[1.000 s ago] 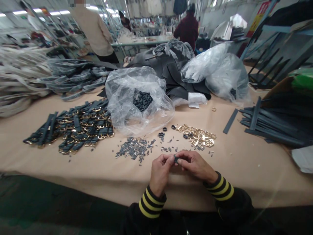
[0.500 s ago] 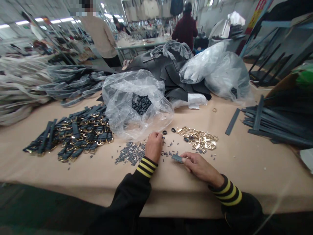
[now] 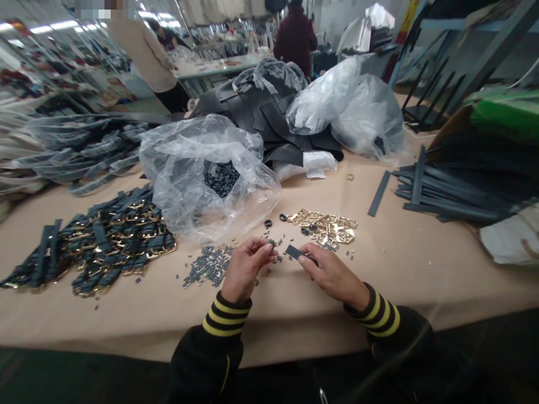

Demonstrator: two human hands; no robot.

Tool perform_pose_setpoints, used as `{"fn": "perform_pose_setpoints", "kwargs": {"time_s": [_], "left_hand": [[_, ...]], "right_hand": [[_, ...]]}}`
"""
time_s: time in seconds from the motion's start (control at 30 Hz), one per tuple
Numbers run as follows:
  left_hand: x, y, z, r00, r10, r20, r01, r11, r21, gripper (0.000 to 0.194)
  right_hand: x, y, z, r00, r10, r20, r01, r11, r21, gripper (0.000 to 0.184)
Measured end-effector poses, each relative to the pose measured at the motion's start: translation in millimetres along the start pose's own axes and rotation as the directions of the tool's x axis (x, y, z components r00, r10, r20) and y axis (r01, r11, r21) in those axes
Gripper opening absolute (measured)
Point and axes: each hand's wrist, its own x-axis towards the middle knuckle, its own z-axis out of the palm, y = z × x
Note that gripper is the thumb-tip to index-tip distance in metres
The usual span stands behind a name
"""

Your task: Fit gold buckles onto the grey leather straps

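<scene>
Pinched between the thumb and forefinger of my left hand (image 3: 245, 268) is a small dark strap loop (image 3: 272, 243), mostly covered by the fingertips. My right hand (image 3: 334, 274) grips a dark grey leather strap (image 3: 293, 251), its flat end pointing left toward the loop; the two are apart. Just beyond the hands lie gold buckles (image 3: 337, 227) in a loose heap, with a few black loops (image 3: 268, 223) near it. Small grey cut pieces (image 3: 209, 265) are scattered left of and under my left hand.
Finished-looking straps with gold buckles (image 3: 122, 235) are piled at left. A clear plastic bag (image 3: 181, 196) of black loops stands behind the cut pieces. Loose dark strips (image 3: 455, 193) and one separate strip (image 3: 379, 193) lie at right. Co-workers stand in the background.
My left hand has lifted from the table beside the cut pieces and turned, now showing a small loop in its fingertips. The right hand's strap has come closer to it. The view has shifted right.
</scene>
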Motion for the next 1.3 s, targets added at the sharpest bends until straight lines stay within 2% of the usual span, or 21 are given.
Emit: {"fn": "perform_pose_setpoints", "kwargs": {"time_s": [0.07, 0.17, 0.33, 0.53, 0.67, 0.73, 0.8, 0.83, 0.9, 0.97, 1.13, 1.2, 1.3], "left_hand": [[-17, -2, 10.0, 0.981, -0.183, 0.063, 0.194, 0.909, -0.368, 0.018], [-33, -8, 22.3, 0.956, -0.271, 0.114, 0.285, 0.767, -0.575, 0.017], [-40, -14, 28.0, 0.944, -0.306, 0.128, 0.31, 0.676, -0.668, 0.019], [-44, -12, 32.7, 0.969, -0.229, 0.089, 0.234, 0.747, -0.622, 0.021], [-49, -18, 37.6, 0.98, -0.192, 0.041, 0.185, 0.831, -0.525, 0.019], [-49, -23, 37.8, 0.99, -0.144, 0.0, 0.131, 0.898, -0.421, 0.017], [-44, -27, 34.9, 0.999, -0.024, -0.037, 0.017, 0.988, -0.156, 0.015], [-38, -27, 32.2, 0.998, 0.05, -0.037, -0.05, 0.999, 0.01, 0.016], [-20, -24, 24.5, 0.987, 0.163, 0.001, -0.156, 0.945, 0.288, 0.018], [4, -16, 15.5, 0.975, 0.221, 0.024, -0.211, 0.882, 0.422, 0.015], [66, 2, 3.4, 0.954, 0.299, -0.028, -0.218, 0.754, 0.62, 0.013], [81, 3, 5.0, 0.96, 0.278, -0.017, -0.197, 0.722, 0.663, 0.013], [89, 0, 8.4, 0.97, 0.241, 0.013, -0.185, 0.708, 0.682, 0.012]], "right_hand": [[-3, -1, 3, 0.999, -0.041, 0.0, 0.041, 0.999, -0.034, 0.015], [-9, 0, 8, 0.998, -0.06, -0.004, 0.059, 0.996, -0.068, 0.015], [-16, 1, 11, 0.998, -0.042, -0.052, 0.033, 0.985, -0.167, 0.016], [-19, -3, 9, 0.998, -0.014, -0.057, -0.002, 0.962, -0.274, 0.015], [-20, -3, 7, 0.999, -0.019, -0.032, 0.007, 0.94, -0.34, 0.015], [-19, -1, 6, 1.0, -0.017, -0.013, 0.011, 0.94, -0.34, 0.017], [-17, 2, 5, 1.0, -0.007, -0.013, 0.003, 0.953, -0.302, 0.018], [-15, 4, 4, 1.0, -0.002, -0.019, -0.003, 0.962, -0.274, 0.018], [-12, 7, 0, 0.999, 0.011, -0.045, -0.021, 0.976, -0.217, 0.018], [-9, 11, -4, 0.997, 0.028, -0.078, -0.041, 0.984, -0.171, 0.02], [-8, 18, -9, 0.994, 0.052, -0.098, -0.063, 0.991, -0.12, 0.022], [-9, 20, -8, 0.995, 0.057, -0.081, -0.066, 0.992, -0.108, 0.021], [-9, 22, -6, 0.996, 0.079, -0.048, -0.083, 0.994, -0.071, 0.021]]}}
